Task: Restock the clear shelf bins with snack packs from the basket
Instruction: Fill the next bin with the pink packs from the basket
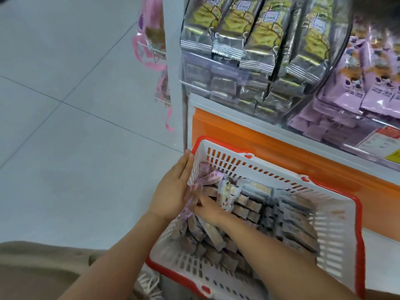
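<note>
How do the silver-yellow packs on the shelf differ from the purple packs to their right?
The silver-yellow packs are shiny foil with yellow print; the purple packs are pale lilac. The silver-yellow packs fill the left bin, the purple packs the right bin. Both are stacked in clear shelf bins.

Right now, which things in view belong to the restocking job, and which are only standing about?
Job: white plastic basket with red rim; lilac and grey snack packs in it; clear plastic shelf bins; left hand; right hand.
Not the job: pink ribbon-tied bags hanging on the shelf end; orange base panel; grey tiled floor.
</note>
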Tool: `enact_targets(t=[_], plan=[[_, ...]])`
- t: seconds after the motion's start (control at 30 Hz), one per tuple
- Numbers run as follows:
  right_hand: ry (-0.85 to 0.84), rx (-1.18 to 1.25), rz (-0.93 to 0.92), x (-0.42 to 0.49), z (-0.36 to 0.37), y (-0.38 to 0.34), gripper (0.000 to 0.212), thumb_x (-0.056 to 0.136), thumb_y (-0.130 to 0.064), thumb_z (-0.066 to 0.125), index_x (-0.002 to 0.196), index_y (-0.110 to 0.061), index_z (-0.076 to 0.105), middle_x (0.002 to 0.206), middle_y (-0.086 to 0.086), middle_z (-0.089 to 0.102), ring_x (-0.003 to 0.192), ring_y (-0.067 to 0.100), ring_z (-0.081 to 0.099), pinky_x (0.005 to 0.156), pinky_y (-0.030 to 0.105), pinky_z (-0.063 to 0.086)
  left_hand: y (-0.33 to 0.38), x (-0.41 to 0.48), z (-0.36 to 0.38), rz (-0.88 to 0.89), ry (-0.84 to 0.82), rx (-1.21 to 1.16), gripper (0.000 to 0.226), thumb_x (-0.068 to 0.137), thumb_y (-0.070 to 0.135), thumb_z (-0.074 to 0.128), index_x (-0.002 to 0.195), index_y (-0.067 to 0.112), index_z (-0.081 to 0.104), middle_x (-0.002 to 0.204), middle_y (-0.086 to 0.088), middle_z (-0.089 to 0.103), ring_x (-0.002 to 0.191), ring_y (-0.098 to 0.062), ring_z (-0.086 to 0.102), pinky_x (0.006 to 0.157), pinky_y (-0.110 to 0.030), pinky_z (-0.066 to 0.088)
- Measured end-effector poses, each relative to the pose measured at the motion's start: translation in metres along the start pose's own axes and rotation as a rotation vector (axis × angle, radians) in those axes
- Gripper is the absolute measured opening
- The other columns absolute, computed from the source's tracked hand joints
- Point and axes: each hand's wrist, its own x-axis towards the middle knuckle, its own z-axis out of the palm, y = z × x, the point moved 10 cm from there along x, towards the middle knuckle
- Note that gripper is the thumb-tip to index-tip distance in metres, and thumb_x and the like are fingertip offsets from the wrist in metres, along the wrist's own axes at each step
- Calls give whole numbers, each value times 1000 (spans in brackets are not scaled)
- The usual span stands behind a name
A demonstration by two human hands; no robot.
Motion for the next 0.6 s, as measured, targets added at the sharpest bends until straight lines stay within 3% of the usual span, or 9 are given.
enact_targets(t=[0.03,0.1,0.23,0.37,0.4,0.5,0.6], plan=[[-11,-1,10,5,5,3,59,97,-39,54,150,-29,32,145,7,47,131,28,47,99,33,42,-1,0,1,2,-1,4,86,82,-8,69,154,-1,22,161,-17,21,141,-37,38,104,-54,46],[9,24,20,13,8,11,54,96,-37,54,148,-31,37,147,7,47,130,29,48,97,31,43,-1,0,2,5,-6,26,87,82,-7,70,154,0,21,161,-17,21,140,-37,39,104,-52,47],[147,137,1,-3,-10,-1,44,98,-32,55,139,-24,45,130,3,58,118,23,58,98,40,49,1,1,1,0,11,62,79,89,5,66,154,1,22,161,-16,22,136,-38,45,105,-47,47],[192,243,-45,-23,-30,-12,39,97,-37,58,130,-21,46,105,2,56,98,19,58,76,25,48,0,1,2,6,22,81,85,85,-2,67,155,3,20,162,-15,22,134,-36,47,102,-46,50],[185,261,-68,-29,-35,-17,42,95,-39,61,130,-23,45,106,1,55,98,18,57,73,23,46,0,1,1,9,28,81,85,85,-3,67,155,3,21,161,-15,23,134,-37,48,101,-46,50],[175,289,-99,-44,-48,-21,46,91,-31,68,128,-28,42,131,-2,49,112,18,54,84,26,46,1,2,-1,21,43,92,74,91,5,60,155,2,23,159,-18,27,135,-39,47,101,-52,49],[153,274,-110,-62,-60,-23,44,91,-19,66,121,-31,36,132,1,46,110,20,55,91,38,48,-3,2,2,35,45,121,67,92,16,49,153,1,27,157,-20,32,136,-40,45,104,-54,46]])
